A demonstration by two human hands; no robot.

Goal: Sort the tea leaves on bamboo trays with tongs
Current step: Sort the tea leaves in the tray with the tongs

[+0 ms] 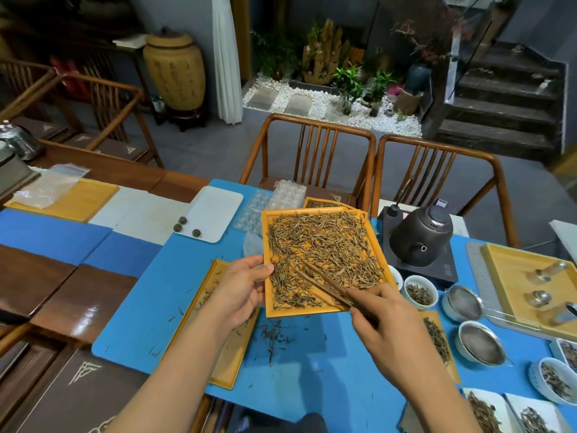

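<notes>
The long tray (232, 354) on the blue mat (150, 307) is half hidden under the left arm, so I can't tell how much tea is on it. Left hand (240, 292) has the fingers curled around the left edge of the main tray (312, 310), thumb on top, holding it tilted up off the mat. Tea leaves (324, 248) cover most of it; a few lie spilled on the mat below. Right hand (387, 326) pinches wooden tongs (324, 284), tips down in the leaves and close together. The jar (175, 70) at the back has writing, but it's too blurry to read.
</notes>
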